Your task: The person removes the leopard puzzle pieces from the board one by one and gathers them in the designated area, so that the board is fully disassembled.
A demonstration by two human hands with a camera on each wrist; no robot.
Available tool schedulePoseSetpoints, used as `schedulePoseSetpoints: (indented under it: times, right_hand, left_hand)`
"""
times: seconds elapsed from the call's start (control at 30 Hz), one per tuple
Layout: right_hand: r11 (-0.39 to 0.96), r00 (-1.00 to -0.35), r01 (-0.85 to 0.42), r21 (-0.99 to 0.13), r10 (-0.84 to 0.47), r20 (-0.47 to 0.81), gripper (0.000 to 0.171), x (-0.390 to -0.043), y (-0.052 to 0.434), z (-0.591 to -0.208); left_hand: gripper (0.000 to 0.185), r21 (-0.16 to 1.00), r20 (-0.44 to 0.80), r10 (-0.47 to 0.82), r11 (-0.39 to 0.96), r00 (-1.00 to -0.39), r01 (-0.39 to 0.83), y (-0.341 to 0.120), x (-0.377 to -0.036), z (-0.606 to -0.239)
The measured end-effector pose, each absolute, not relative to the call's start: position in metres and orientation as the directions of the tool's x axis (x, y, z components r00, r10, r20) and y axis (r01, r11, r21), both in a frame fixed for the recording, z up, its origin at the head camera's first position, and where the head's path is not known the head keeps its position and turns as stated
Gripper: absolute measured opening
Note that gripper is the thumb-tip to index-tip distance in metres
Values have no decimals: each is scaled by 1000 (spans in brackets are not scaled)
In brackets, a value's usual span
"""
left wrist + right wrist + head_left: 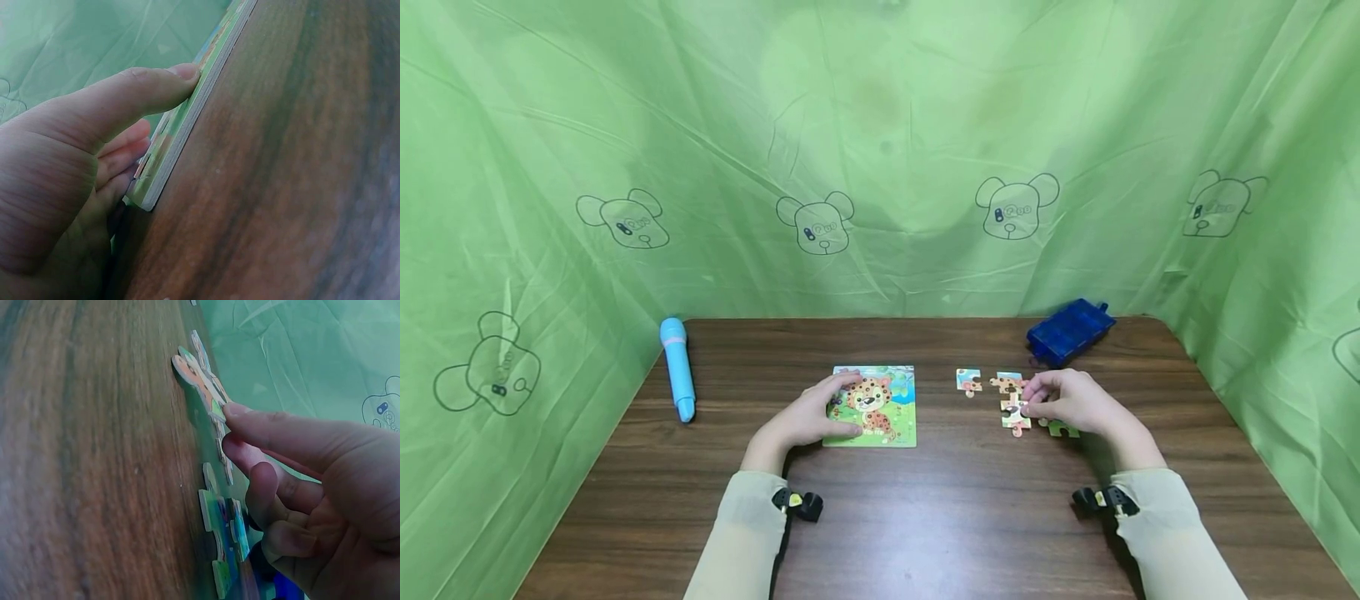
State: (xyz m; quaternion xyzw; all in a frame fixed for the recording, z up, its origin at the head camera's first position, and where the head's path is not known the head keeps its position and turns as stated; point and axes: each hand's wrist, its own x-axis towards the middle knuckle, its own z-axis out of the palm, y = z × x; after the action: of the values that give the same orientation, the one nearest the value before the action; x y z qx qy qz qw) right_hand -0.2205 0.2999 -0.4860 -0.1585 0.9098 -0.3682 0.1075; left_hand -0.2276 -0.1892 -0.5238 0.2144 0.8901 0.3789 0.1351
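Puzzle and pieces flank a seemingly passable gap.

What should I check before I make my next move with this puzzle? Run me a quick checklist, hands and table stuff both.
1. Left hand on the picture board: ok, the thumb rests on its surface.
2. Right hand has a puzzle piece: ok, pinched at its edge.
3. That piece lifted clear of the table: cannot tell; the views don't settle it.
4. All loose pieces fully visible from the head view: not ok, the right hand partly covers the green piece.
5. Blue box off the board: ok, it sits beyond the right hand.
6. Blue microphone clear of the left hand: ok, it lies well to the left.
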Motion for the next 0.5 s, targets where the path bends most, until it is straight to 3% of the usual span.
schedulePoseSetpoints:
  times: [0.5]
  right_hand:
    - [730,-920,-274,-627,-389,-51,11,-221,303,-487]
  left_hand:
    - [95,726,-79,482,627,-873,281,-189,-228,-525]
